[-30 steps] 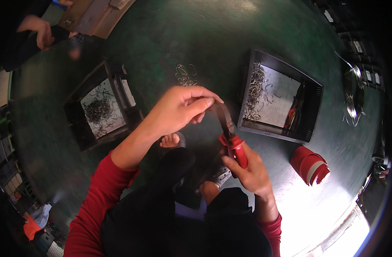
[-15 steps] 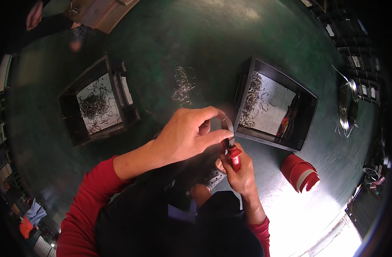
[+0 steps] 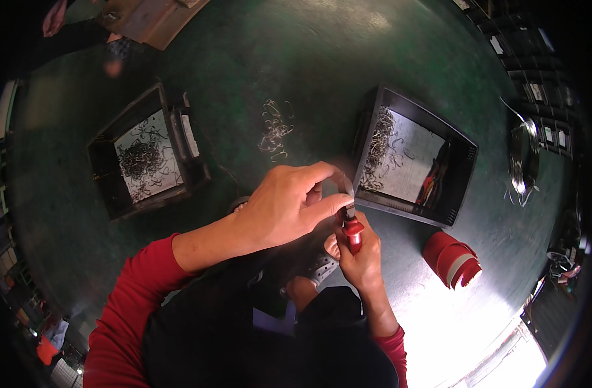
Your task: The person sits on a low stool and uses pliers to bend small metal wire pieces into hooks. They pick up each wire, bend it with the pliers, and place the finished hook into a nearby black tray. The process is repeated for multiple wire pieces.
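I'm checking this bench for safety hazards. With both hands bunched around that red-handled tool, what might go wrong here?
The left hand has its fingertips right at the jaws of the red-handled pliers held by the right hand, so a pinch or slip looks possible. Glare on the green table near the red tape roll may hide small parts. The loose wire pieces could scatter.

Two black trays point(image 3: 147, 158) point(image 3: 416, 158) of wire hooks on the green table point(image 3: 296, 58) — loose hooks point(image 3: 273, 129) between, red tape rolls point(image 3: 451, 258) nearby.
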The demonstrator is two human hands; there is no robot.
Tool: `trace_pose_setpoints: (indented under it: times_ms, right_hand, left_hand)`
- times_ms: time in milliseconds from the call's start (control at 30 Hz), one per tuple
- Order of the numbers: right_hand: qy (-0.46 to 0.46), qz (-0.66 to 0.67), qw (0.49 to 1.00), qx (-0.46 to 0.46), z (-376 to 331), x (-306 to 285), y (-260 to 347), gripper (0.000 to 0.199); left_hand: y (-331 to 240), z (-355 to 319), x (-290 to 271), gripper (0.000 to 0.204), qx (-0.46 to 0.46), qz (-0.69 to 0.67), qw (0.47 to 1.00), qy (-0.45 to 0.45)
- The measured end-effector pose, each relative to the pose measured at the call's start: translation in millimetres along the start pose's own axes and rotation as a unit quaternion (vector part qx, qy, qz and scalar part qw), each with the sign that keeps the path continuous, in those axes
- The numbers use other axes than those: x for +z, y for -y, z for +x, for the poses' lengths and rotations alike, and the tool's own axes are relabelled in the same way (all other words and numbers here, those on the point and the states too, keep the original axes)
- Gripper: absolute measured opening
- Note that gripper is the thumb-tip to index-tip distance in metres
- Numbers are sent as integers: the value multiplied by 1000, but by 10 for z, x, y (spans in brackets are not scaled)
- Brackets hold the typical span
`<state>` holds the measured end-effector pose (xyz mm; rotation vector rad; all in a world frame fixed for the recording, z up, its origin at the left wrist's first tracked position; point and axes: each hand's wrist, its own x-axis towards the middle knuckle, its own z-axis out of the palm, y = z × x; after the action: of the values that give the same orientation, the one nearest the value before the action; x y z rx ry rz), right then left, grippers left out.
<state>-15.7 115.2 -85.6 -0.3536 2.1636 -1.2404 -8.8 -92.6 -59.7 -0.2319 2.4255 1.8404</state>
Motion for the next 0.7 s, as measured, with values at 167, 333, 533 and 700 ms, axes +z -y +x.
trace_pose_setpoints:
  times_ms: [167, 333, 533, 700]
  right_hand:
    - [16, -2, 1000, -21, 55, -71, 14, 40]
    - [80, -4, 997, 3, 116, -279, 30, 42]
    - [66, -30, 995, -61, 156, -275, 89, 45]
    - [162, 194, 952, 171, 45, -278, 234, 41]
  left_hand:
    - [51, 43, -44, 25, 16, -2, 1000, 11]
    - [240, 205, -316, 25, -57, -54, 988, 130]
    - [351, 231, -302, 16, -104, -172, 978, 64]
    - [338, 188, -137, 11, -99, -306, 944, -81]
